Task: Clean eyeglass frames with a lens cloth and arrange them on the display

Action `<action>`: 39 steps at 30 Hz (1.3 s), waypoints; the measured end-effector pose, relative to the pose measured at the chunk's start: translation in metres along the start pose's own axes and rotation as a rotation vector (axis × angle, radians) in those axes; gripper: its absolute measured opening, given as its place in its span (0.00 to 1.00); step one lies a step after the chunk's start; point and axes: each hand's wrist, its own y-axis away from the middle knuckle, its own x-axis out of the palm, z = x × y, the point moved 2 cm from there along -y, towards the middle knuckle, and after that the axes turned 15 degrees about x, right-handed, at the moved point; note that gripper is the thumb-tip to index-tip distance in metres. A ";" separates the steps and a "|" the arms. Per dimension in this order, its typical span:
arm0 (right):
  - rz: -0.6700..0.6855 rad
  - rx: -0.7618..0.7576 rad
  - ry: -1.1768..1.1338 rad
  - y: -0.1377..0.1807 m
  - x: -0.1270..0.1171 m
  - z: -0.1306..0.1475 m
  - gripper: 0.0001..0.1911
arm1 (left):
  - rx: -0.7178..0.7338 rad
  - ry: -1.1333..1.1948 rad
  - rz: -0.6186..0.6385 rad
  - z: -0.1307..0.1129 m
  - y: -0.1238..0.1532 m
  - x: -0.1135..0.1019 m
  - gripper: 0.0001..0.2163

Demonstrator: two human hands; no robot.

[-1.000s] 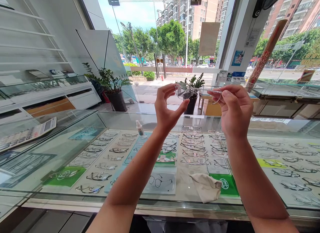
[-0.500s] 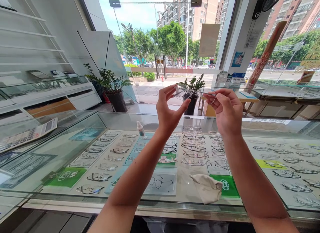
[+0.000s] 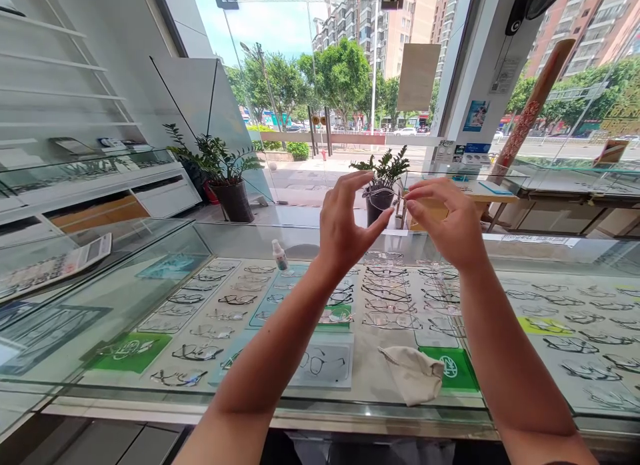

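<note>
A thin-framed pair of eyeglasses [image 3: 381,200] is held up in front of me, above the glass counter. My left hand [image 3: 345,212] has it at the left side, index finger and thumb spread around the frame. My right hand [image 3: 447,218] pinches the right side between thumb and fingertips. The fingers hide parts of the frame, and its thin edges blend into the plant pot behind. Below on the counter lie a crumpled beige cloth [image 3: 414,375] and a small white spray bottle [image 3: 279,255].
The glass display counter [image 3: 300,406] holds rows of eyeglasses [image 3: 387,295] and several green cards [image 3: 453,370]. A calculator-like printed item [image 3: 83,262] rests at the left. Beyond the counter stand potted plants [image 3: 235,200], a glass door and a wooden table [image 3: 493,197].
My right hand has come left, closer to my left hand, with its fingers re-angled. The eyeglasses have turned and look narrower. My left hand has shifted slightly right.
</note>
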 end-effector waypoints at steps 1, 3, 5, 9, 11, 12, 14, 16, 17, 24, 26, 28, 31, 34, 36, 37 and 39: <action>0.019 0.012 -0.009 0.000 0.000 0.000 0.04 | -0.001 0.016 0.014 -0.001 -0.001 -0.001 0.25; 0.076 0.053 -0.052 -0.001 -0.001 -0.003 0.04 | -0.014 0.078 0.043 -0.003 -0.003 -0.002 0.25; 0.137 0.106 -0.119 -0.002 -0.001 -0.006 0.05 | -0.042 0.166 0.072 -0.002 -0.004 -0.004 0.26; 0.240 0.260 -0.267 -0.004 0.000 -0.013 0.06 | -0.112 0.318 0.090 0.000 -0.004 -0.004 0.27; 0.288 0.332 -0.321 -0.004 0.001 -0.014 0.06 | -0.139 0.384 0.088 0.000 -0.004 -0.002 0.27; 0.308 0.358 -0.339 -0.004 0.002 -0.014 0.06 | -0.151 0.416 0.087 0.001 -0.004 -0.002 0.27; 0.337 0.397 -0.368 -0.003 0.003 -0.015 0.06 | -0.166 0.479 0.086 0.001 -0.004 0.000 0.27; 0.370 0.431 -0.398 -0.003 0.004 -0.016 0.06 | -0.166 0.531 0.082 0.002 -0.004 0.002 0.26; 0.388 0.447 -0.416 -0.002 0.005 -0.018 0.07 | -0.162 0.548 0.080 0.003 -0.004 0.002 0.25; 0.252 0.447 -0.465 -0.002 0.009 -0.022 0.10 | -0.157 0.247 -0.038 -0.002 -0.006 -0.003 0.26; 0.184 0.439 -0.458 -0.003 0.010 -0.022 0.09 | -0.125 0.104 -0.120 -0.011 -0.007 -0.006 0.16; 0.137 0.432 -0.443 -0.003 0.010 -0.021 0.09 | -0.124 0.086 -0.109 -0.019 -0.007 -0.005 0.04; 0.105 0.399 -0.396 0.001 0.012 -0.014 0.08 | -0.296 0.275 0.022 -0.024 -0.003 0.005 0.06; 0.082 0.337 -0.331 0.008 0.016 -0.003 0.07 | -0.503 0.503 0.069 -0.020 0.003 0.013 0.12; 0.031 0.272 -0.239 0.012 0.019 0.005 0.06 | -0.584 0.624 0.074 -0.016 0.005 0.017 0.14; 0.002 0.235 -0.181 0.014 0.019 0.009 0.06 | -0.615 0.669 0.076 -0.013 0.005 0.017 0.15; -0.027 0.162 -0.070 0.018 0.021 0.017 0.06 | -0.659 0.719 0.077 -0.007 0.007 0.018 0.16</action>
